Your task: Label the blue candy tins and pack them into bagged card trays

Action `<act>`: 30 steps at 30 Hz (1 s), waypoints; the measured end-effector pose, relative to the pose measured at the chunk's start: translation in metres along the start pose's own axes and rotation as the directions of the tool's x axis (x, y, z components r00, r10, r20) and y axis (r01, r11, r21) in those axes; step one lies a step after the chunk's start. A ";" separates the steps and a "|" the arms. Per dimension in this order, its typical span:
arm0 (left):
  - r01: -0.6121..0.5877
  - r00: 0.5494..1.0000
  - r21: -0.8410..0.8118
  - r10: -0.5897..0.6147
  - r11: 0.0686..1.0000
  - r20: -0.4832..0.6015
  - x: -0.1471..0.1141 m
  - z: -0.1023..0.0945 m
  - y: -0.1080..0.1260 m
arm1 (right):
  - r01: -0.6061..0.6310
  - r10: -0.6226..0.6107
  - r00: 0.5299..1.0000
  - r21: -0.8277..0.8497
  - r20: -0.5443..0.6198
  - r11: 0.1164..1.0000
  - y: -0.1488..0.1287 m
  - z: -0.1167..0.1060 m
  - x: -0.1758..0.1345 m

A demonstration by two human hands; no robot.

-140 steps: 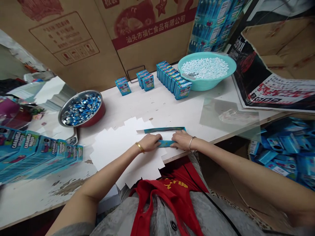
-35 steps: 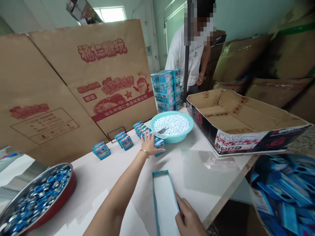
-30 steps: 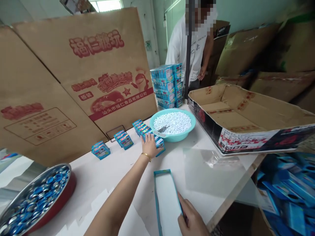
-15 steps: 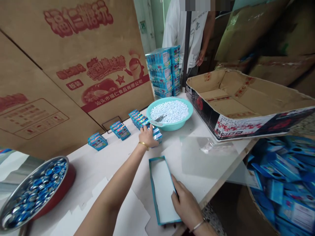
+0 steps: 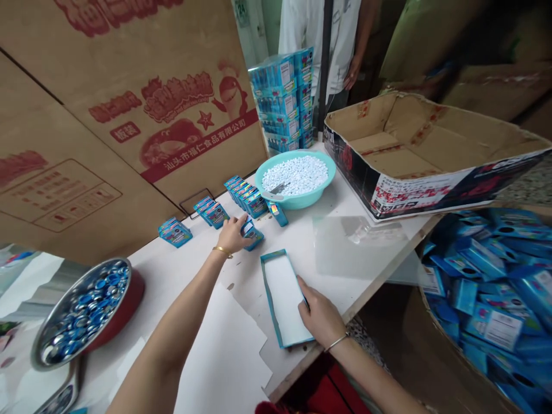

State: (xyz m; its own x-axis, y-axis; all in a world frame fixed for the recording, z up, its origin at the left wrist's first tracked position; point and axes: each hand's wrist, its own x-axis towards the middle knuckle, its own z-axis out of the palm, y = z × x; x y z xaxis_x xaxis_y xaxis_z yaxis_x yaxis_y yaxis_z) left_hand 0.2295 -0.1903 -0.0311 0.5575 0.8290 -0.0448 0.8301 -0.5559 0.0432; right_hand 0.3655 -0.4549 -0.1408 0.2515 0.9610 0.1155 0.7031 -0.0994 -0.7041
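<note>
My left hand (image 5: 234, 234), a gold bangle at its wrist, has its fingers around a small blue printed box (image 5: 253, 234) low over the white table. My right hand (image 5: 319, 313) grips the right side of a long shallow blue-edged box (image 5: 282, 299) with a white inside, which lies near the table's front edge. Another small blue box (image 5: 277, 213) leans by itself beside the basin. Behind it stands a row of small blue boxes (image 5: 245, 196). Two smaller groups, a middle one (image 5: 211, 211) and a left one (image 5: 175, 232), stand farther left.
A turquoise basin (image 5: 297, 200) holds white pellets and a scoop. At left stands a metal bowl (image 5: 123, 305) of blue-and-silver pieces. An open carton (image 5: 431, 190) sits at right, above a heap of blue boxes (image 5: 487, 299). Wrapped stacks (image 5: 282, 106) stand behind, near a person in white.
My left hand has moved left from beside the basin and now holds a small blue box apart from the row. My right hand stays on the long box. The view has tilted down.
</note>
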 end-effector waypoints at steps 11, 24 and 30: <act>0.110 0.976 -0.114 -0.129 0.987 -0.176 -0.017 0.021 0.009 | -0.044 0.018 0.988 -0.165 -0.156 0.985 0.003 -0.047 0.168; 0.375 0.878 -0.245 -0.427 0.894 -0.217 0.000 0.027 0.003 | -0.054 0.107 0.978 -0.280 0.179 0.959 -0.074 0.013 0.200; 0.305 0.932 -0.332 -0.352 0.893 -0.089 0.000 0.025 -0.018 | -0.020 0.078 0.974 -0.264 0.211 0.964 -0.093 0.022 0.195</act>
State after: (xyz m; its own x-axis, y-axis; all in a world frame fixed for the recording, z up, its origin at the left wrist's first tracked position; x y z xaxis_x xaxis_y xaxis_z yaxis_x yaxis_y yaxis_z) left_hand 0.2145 -0.1820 -0.0566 0.2265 0.9735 0.0321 0.9073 -0.2229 0.3565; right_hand 0.3349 -0.2523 -0.0681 0.1593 0.9831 -0.0900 0.8488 -0.1829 -0.4960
